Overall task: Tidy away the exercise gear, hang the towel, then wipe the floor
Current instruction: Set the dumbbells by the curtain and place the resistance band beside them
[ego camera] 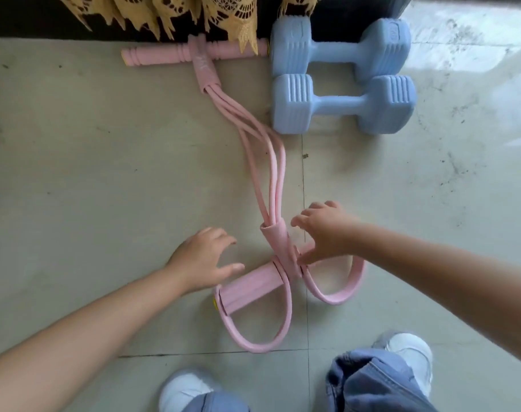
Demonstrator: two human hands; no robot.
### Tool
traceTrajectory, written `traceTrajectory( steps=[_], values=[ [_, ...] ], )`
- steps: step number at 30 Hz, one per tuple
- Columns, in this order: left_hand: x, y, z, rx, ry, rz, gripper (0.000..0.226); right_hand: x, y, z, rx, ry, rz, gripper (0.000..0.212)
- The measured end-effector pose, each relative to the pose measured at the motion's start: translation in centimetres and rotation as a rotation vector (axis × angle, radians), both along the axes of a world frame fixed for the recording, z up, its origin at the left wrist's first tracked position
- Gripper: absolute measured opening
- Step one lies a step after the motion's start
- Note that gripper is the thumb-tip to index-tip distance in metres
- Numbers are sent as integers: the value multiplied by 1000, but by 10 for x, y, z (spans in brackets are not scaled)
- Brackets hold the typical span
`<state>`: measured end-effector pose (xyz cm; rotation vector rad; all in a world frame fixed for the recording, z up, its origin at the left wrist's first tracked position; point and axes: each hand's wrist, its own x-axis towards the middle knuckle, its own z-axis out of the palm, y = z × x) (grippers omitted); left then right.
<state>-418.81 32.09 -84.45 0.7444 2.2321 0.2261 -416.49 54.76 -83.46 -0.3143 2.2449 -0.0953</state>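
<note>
1. The tiled floor is grey, scuffed and speckled, with dark grout lines.
2. A pink pedal resistance puller lies along it: handle bar by the lace-edged cloth, tubes running down to two foot loops. Pale marks on its upper sleeve are too blurred to read.
3. Two blue dumbbells sit side by side just right of the tubes; an embossed mark on one end is illegible.
4. The left hand hovers beside the left pedal, fingers spread, holding nothing.
5. The right hand has its fingers spread, thumb touching the central strap.
</note>
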Motion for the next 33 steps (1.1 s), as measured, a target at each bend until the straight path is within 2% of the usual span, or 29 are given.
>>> traceTrajectory(
  steps=[2, 5, 10, 12, 14, 17, 19, 23, 27, 33],
  values=[
    [22, 6, -3, -99, -63, -130, 103, 8, 9, -2, 43, -29, 122, 65],
    [42, 24, -2, -231, -53, -247, 66, 16, 9, -5, 9, -69, 149, 57],
    [46, 32, -1, -266, 3, -205, 41, 22, 9, -7, -3, 19, 238, 45],
    [32, 26, 4, -238, 67, -183, 40, 19, 9, -5, -15, 55, 219, 44],
    [11, 15, 13, -168, 243, -246, 48, 12, 4, 0, -28, 124, 195, 43],
    [-18, -3, 18, -197, 406, -272, 60, -9, -13, 5, -35, 283, 150, 42],
    [-41, -9, 25, -279, 412, -236, 62, -29, -26, 9, -43, 354, 95, 39],
    [-86, -23, 29, -403, 395, -80, 43, -73, -49, 16, -74, 458, -9, 27],
    [-115, -32, 27, -429, 408, -13, 40, -90, -60, 16, -132, 428, -105, 35],
    [-152, -34, 13, -409, 431, -2, 45, -102, -46, 2, -91, 511, -163, 47]
  ],
)
